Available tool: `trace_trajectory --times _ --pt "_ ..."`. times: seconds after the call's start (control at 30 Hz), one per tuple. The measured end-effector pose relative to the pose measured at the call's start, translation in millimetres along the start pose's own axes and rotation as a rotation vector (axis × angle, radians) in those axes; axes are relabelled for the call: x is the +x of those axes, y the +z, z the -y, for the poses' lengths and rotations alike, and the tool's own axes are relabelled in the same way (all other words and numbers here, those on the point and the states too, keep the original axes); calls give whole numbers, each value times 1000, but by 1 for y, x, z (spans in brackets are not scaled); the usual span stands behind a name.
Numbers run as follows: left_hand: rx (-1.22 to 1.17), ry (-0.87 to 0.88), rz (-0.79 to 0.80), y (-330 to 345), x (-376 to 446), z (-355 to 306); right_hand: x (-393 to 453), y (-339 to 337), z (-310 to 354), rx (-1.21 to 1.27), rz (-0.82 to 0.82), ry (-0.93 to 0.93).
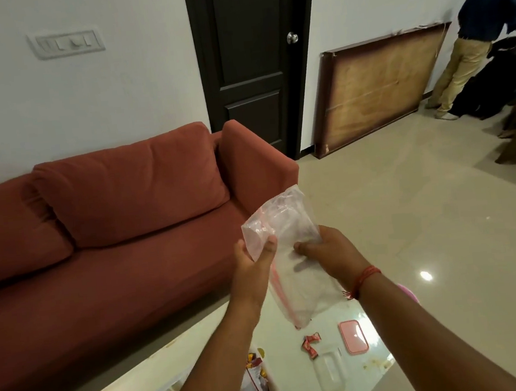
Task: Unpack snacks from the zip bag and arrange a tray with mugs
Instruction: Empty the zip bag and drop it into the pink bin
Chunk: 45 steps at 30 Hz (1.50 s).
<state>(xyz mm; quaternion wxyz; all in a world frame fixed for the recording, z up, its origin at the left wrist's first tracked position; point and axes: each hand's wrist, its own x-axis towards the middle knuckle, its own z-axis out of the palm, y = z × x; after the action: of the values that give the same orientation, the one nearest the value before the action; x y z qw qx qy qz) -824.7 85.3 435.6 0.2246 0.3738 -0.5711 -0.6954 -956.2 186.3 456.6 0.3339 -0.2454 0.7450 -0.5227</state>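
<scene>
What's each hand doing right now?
Left hand: grip closed on the zip bag.
Right hand: grip closed on the same bag.

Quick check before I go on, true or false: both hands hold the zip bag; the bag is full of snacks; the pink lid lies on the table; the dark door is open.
1. Both the left hand and the right hand hold the zip bag. True.
2. The bag is full of snacks. False: it looks empty.
3. The pink lid lies on the table. True.
4. The dark door is open. False: it is closed.
</scene>
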Motion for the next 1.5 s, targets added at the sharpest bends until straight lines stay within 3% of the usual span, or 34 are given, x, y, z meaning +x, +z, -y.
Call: trace_trajectory --times 0.13,0.27,0.4,0.6,0.8,1.0,1.17,1.27,1.4,1.5 --pt "-295 -201 120 11 2 2 1 4 -5 157 27 55" --pt "-268 -177 80 9 11 1 0 -4 -12 254 100 87" --pt "-214 -101 223 6 15 0 -2 -24 -21 300 228 53" --pt "-53 -2 416 22 24 3 4 -59 -38 396 212 -7" --pt "-103 -10 346 77 49 5 20 -101 -49 562 142 10" --pt "44 10 250 165 94 12 66 -178 -88 699 4 135" --pt "325 56 141 258 145 56 108 -264 -152 765 234 292" --pt "389 43 146 311 168 85 135 -310 -188 636 240 360" --pt "377 -109 106 369 212 156 174 -360 -252 513 175 426" --pt "358 -351 123 394 245 222 198 -375 -318 409 50 497"
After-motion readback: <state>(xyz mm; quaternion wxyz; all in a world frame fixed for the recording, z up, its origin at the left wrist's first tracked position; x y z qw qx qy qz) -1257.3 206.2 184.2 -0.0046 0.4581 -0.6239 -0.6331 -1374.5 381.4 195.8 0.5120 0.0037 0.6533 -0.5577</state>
